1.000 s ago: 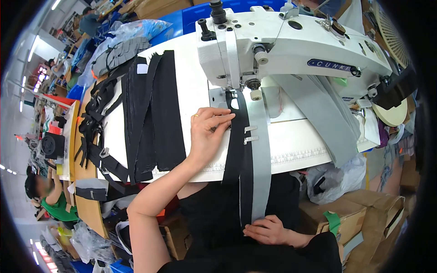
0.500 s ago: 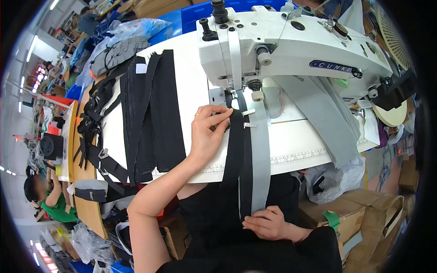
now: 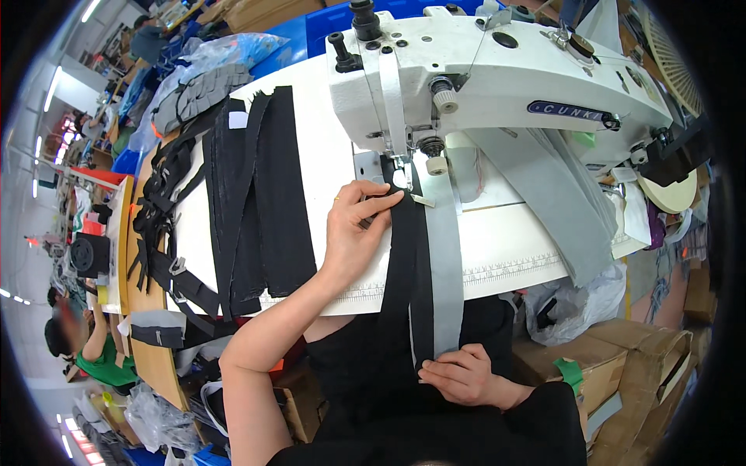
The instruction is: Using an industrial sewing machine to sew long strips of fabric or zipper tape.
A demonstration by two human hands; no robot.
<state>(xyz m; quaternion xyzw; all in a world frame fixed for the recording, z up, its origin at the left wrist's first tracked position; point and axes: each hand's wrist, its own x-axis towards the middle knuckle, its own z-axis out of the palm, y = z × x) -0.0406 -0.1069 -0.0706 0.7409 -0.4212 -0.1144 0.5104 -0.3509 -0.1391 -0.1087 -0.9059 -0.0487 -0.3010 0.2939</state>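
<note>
Head: left fingers [image 3: 378, 205] pinch black strip [image 3: 402, 252], right fingers [image 3: 451, 372] grey strip [image 3: 446, 264] beyond table edge [image 3: 513, 281].

Pretty plain getup: black top [image 3: 373, 423], right sleeve [image 3: 548, 412] stopping short of the wrist, both forearms [image 3: 276, 330] bare. Lap's under black fabric [image 3: 350, 369] too, can't tell if that's trousers. Left hand [image 3: 357, 229] wears a thin gold-coloured ring [image 3: 336, 199].
</note>
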